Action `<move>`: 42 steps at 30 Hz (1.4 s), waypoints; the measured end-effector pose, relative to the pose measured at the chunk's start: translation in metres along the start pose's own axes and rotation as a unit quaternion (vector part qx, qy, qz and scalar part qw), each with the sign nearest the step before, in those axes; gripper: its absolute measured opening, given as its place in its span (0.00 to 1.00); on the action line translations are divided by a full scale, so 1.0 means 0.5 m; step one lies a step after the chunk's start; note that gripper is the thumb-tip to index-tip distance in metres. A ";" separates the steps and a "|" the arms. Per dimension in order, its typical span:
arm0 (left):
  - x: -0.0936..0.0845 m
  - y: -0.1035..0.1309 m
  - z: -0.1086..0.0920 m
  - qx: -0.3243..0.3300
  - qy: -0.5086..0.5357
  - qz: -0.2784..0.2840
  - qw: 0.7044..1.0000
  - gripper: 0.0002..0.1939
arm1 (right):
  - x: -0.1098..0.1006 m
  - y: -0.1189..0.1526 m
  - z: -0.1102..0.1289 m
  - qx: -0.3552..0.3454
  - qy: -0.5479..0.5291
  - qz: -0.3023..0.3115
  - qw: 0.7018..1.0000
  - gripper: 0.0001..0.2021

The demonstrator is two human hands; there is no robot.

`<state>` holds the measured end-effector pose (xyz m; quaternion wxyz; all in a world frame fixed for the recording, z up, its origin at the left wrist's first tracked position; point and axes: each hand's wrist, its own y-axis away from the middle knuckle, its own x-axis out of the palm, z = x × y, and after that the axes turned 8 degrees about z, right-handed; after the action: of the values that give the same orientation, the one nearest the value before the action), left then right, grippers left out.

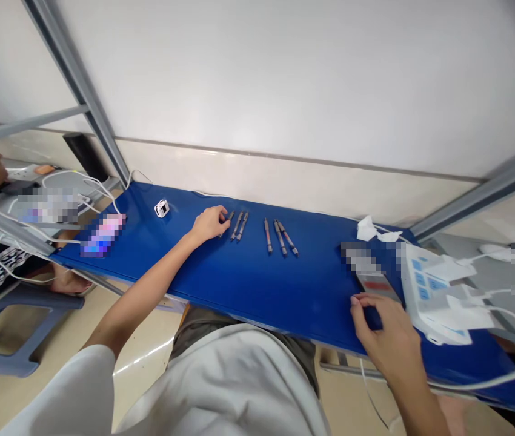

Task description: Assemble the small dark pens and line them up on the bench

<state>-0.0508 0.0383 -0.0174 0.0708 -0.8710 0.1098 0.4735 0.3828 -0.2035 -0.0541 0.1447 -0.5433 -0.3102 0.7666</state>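
So I'm watching this person at the desk: the left hand (211,225) has its fingertips right at the leftmost pen (231,215), though honestly I can't tell if it's pinched or just being touched, since the fingers cover most of it. The right hand (387,330) is loosely curled near the front edge, thumb and forefinger tips close together, nothing in it that I can see. As for how far along things look, there are six pens lying on the blue desk (248,284) in two loose sets of three. Five of them lie flat with no hand on them, so I'd call those settled for now, and the one under the left fingers is the only one being dealt with. Can't say if the layout is finished. Next to that one are a second pen (236,226) and a third pen (242,227), side by side and slanted the same way. Across a gap is the other set: a lone pen (269,236), then a close pair (280,237) with top ends nearly meeting, maybe touching. They all look slim and greyish with chunky ends, and a couple on the right show a reddish stretch. Further out there's a white power strip (426,278) on the right, and a small white case (162,209) plus a blurred-out phone (103,236) on the left.
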 end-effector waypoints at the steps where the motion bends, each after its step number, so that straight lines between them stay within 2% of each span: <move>1: 0.000 0.002 -0.004 -0.006 -0.008 -0.002 1.000 0.16 | 0.001 0.000 0.000 0.001 0.000 0.000 1.000 0.05; 5: -0.001 0.006 -0.012 -0.010 -0.024 -0.011 1.000 0.10 | 0.003 0.003 -0.004 0.001 0.001 0.002 1.000 0.04; 8: -0.004 0.003 -0.004 0.004 0.023 -0.036 0.999 0.09 | 0.002 0.004 -0.008 0.000 0.000 0.001 1.000 0.04; 11: -0.010 -0.002 0.002 0.039 0.164 -0.084 0.982 0.12 | 0.000 0.001 -0.010 0.003 0.013 -0.010 1.000 0.06; 14: -0.021 0.000 -0.012 0.104 0.344 -0.100 0.928 0.19 | -0.001 -0.004 -0.004 0.031 0.047 -0.015 0.998 0.08; 17: -0.038 0.016 -0.055 0.206 0.454 -0.113 0.859 0.21 | -0.002 -0.007 0.005 0.075 0.080 -0.019 0.994 0.10; 19: -0.050 0.033 -0.096 0.254 0.481 -0.137 0.828 0.22 | -0.002 -0.009 0.010 0.090 0.089 -0.020 0.992 0.11; 21: -0.059 0.050 -0.138 0.284 0.479 -0.159 0.815 0.23 | -0.002 -0.010 0.011 0.091 0.088 -0.015 0.992 0.11; 23: -0.063 0.063 -0.176 0.315 0.477 -0.158 0.806 0.23 | -0.001 -0.010 0.010 0.090 0.086 -0.007 0.992 0.11; 27: -0.051 0.068 -0.221 0.351 0.493 -0.115 0.787 0.20 | 0.007 -0.003 -0.002 0.100 0.094 0.006 0.991 0.14; 30: -0.029 0.052 -0.230 0.335 0.522 -0.076 0.781 0.22 | 0.019 0.001 -0.017 0.093 0.087 0.035 0.991 0.16; 34: 0.011 0.016 -0.225 0.236 0.594 0.002 0.769 0.28 | 0.041 -0.022 -0.026 0.068 0.083 0.070 0.992 0.20; 39: 0.056 -0.010 -0.209 0.148 0.664 0.087 0.728 0.28 | 0.084 -0.107 0.011 0.002 0.018 0.090 0.996 0.21; 42: 0.078 -0.007 -0.199 0.131 0.665 0.122 0.725 0.28 | 0.115 -0.170 0.048 0.012 -0.076 0.131 0.988 0.21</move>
<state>0.0511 0.0144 0.0038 0.0343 -0.9240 0.2945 -0.2416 0.3294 -0.1138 -0.0378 0.0260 -0.5173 -0.2373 0.8218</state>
